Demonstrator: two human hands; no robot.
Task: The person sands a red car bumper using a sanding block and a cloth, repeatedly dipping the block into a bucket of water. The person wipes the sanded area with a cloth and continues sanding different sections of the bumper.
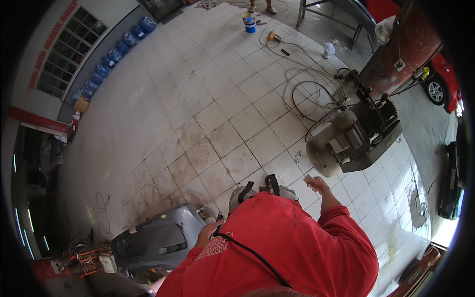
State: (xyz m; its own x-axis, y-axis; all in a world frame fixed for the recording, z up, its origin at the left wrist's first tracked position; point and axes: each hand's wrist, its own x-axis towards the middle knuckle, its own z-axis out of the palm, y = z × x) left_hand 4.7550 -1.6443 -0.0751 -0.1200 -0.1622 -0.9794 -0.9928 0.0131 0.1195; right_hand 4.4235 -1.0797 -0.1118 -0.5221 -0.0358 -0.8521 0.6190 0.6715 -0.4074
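Note:
My right hand (318,185) is closed around a small pale flat block (308,179), held out in front of me above the white tiled floor (237,122). My left hand (210,229) is low at my side, by a dark narrow object (219,219); whether the fingers grip it is unclear. A black cable (256,256) runs from near that hand across my red shirt (282,230). Close to my left hand lies a large grey molded panel (159,237), apparently a vehicle part. Dark straps (272,183) show below the shirt's hem.
An air compressor (352,137) stands right, with coiled hoses (308,96) beyond it. An orange corded power tool (274,36) and paint cans (250,24) sit farther off. Blue water jugs (115,55) line the left wall. A person's feet (261,9) appear at the top.

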